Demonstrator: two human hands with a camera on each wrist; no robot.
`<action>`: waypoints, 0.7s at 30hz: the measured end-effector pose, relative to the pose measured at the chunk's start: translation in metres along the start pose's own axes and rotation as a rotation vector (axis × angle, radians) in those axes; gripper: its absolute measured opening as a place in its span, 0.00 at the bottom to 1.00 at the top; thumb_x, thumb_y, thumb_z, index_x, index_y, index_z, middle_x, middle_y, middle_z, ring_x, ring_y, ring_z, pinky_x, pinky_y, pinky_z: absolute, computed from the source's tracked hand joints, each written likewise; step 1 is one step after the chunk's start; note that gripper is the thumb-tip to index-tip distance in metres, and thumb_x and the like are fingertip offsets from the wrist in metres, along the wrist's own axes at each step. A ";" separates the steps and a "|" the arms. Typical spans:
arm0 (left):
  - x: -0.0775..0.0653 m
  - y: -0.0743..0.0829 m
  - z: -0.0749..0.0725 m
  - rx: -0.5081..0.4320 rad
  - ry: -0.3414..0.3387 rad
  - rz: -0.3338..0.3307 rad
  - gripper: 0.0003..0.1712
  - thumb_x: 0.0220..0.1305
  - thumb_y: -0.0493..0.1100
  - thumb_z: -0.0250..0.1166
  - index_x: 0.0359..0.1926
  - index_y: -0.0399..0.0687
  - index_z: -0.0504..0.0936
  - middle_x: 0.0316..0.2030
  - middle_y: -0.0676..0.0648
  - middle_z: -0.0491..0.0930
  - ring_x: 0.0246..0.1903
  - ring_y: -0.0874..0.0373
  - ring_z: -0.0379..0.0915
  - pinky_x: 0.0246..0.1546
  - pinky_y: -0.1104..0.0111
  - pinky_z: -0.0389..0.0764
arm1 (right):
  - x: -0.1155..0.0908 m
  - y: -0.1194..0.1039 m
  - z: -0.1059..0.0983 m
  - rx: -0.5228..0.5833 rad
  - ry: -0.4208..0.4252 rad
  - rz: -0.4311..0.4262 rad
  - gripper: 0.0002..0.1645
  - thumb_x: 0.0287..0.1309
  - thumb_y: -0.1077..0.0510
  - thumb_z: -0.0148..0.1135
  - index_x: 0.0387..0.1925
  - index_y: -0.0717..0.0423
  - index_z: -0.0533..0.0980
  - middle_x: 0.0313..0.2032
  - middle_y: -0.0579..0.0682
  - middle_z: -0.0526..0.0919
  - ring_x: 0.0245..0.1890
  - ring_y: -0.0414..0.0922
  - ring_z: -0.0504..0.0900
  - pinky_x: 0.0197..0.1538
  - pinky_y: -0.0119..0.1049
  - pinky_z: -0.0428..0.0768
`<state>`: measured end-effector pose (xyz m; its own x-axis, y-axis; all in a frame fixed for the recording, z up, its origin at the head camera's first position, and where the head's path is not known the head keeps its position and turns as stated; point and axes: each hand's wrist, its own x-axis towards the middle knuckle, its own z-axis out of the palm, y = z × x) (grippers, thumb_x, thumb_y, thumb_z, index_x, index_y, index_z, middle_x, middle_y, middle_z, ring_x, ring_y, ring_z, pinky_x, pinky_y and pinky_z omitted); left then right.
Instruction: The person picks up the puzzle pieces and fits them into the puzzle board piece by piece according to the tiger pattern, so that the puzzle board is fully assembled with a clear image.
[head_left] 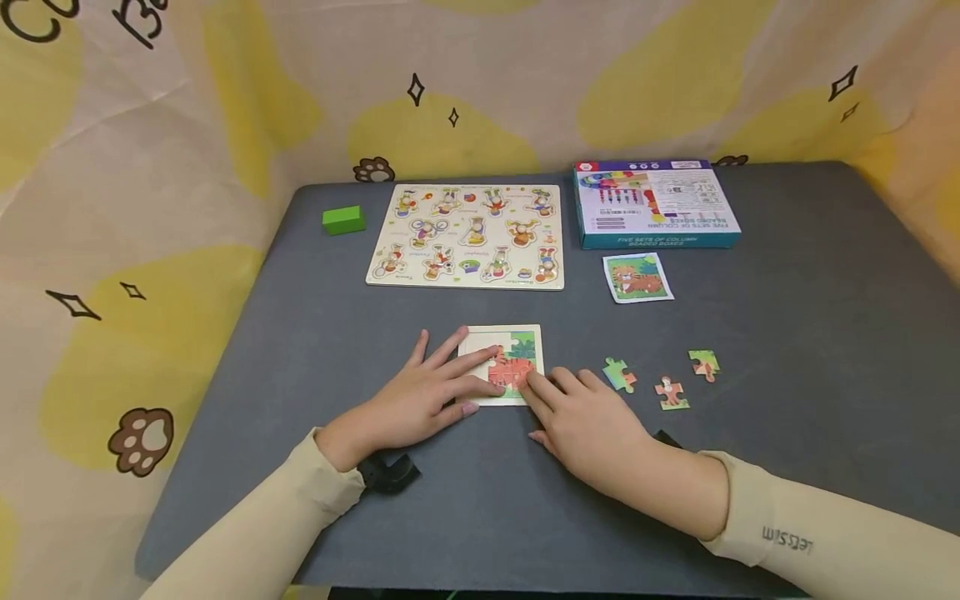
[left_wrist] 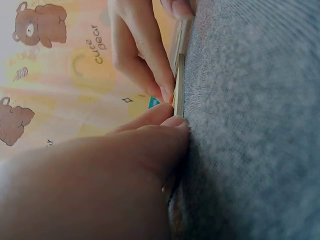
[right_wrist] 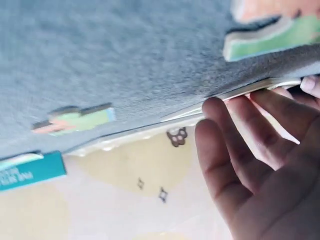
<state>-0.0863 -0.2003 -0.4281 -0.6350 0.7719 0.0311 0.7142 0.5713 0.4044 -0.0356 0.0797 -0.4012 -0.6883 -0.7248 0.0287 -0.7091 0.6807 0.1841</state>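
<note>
A small square jigsaw tray (head_left: 473, 342) with a pale frame lies flat on the dark table. Joined pieces (head_left: 513, 372) with an orange animal and greenery fill its right part; bare board shows at the upper left. My left hand (head_left: 422, 402) rests across the tray's left side, fingers spread, with fingertips on the pieces. At the lower right, the fingertips of my right hand (head_left: 592, 421) press on the pieces near the frame. In the left wrist view the tray's edge (left_wrist: 179, 90) runs beside both hands. The right wrist view shows the right fingers (right_wrist: 215, 150) fairly straight.
Three loose jigsaw pieces (head_left: 618, 375) lie right of my right hand. Behind them is a tiger picture card (head_left: 638, 277). Farther back stand a bead-set box (head_left: 656, 204), a wooden figure puzzle board (head_left: 467, 237) and a green block (head_left: 343, 220). A printed cloth (head_left: 495, 50) hangs behind the table.
</note>
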 end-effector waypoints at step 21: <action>0.000 0.001 -0.001 -0.066 0.045 -0.024 0.32 0.75 0.49 0.66 0.77 0.64 0.70 0.82 0.50 0.52 0.82 0.47 0.35 0.73 0.31 0.30 | -0.053 0.135 -0.007 0.786 -0.267 0.241 0.19 0.55 0.61 0.81 0.43 0.57 0.78 0.27 0.41 0.73 0.27 0.39 0.72 0.31 0.34 0.72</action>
<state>-0.0855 -0.2004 -0.4266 -0.6653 0.7441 0.0614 0.6787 0.5685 0.4650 -0.0935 0.2092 -0.3709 -0.7764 -0.5693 -0.2704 -0.3717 0.7601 -0.5330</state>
